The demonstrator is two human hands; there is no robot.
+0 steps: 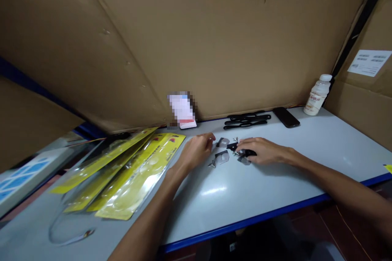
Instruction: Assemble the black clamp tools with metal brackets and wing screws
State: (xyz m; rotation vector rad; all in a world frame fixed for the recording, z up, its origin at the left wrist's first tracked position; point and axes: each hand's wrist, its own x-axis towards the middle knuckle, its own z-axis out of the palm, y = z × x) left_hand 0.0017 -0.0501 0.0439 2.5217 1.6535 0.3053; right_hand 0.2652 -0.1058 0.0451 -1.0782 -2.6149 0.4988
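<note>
My left hand (199,149) rests on the grey-white table, its fingers loosely bent and apart, with nothing visible in them. Just right of it lie clear flat plastic pieces with dark parts, one nearer (222,157) and one farther back (223,142). A small silver metal piece, like a wing screw (212,164), is in front of my left hand. My right hand (259,151) is lowered over the small parts, its fingers curled on a black plastic piece (232,147). Under these fingers is another clear piece (244,160); the fingertips are partly hidden.
Several black handle-like strips (246,120) lie at the back, beside a dark phone (286,117) and a white bottle (317,96). A lit phone (183,110) leans on the cardboard wall (214,40). Yellow blister packs (143,175) fan out at left, near a loose cable (72,239).
</note>
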